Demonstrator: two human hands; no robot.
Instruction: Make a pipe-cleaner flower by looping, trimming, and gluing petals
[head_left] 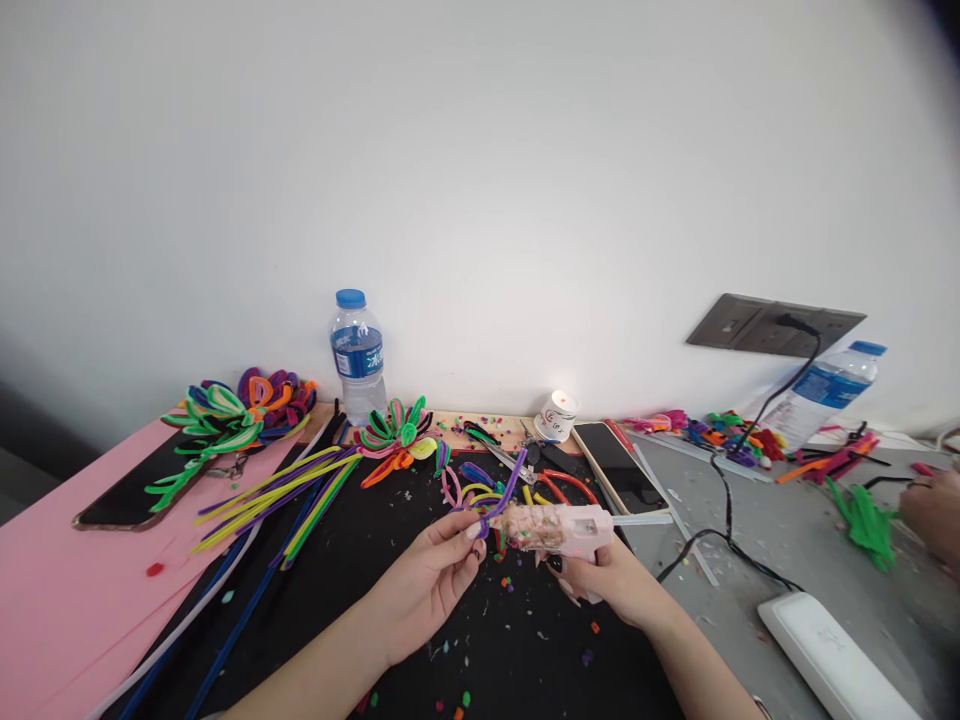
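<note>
At the far left, a dark phone (127, 495) lies on the pink sheet (45, 580), partly covered by a bunch of looped pipe-cleaner flowers (232, 410), so you only see part of it. Loose pipe-cleaner stems (277, 495) fan across the black mat (330, 590) toward a water bottle (358, 355) by the wall.

Your left hand (424, 580) pinches a purple pipe cleaner (501, 500) between thumb and fingertips, closed tight on its lower end; the exact point of contact is hard to make out against the clutter behind it. Just right of it, your right hand (607, 580) wraps the grip of a pink glue gun (559, 527), whose handle is mostly hidden inside your fist. The nozzle points left and sits close to the purple stem; you cannot tell whether they touch.

A second phone (619, 465) lies beyond the gun. At the right edge another person's hand (934, 515) is cut off beside a green piece (866, 520).
</note>
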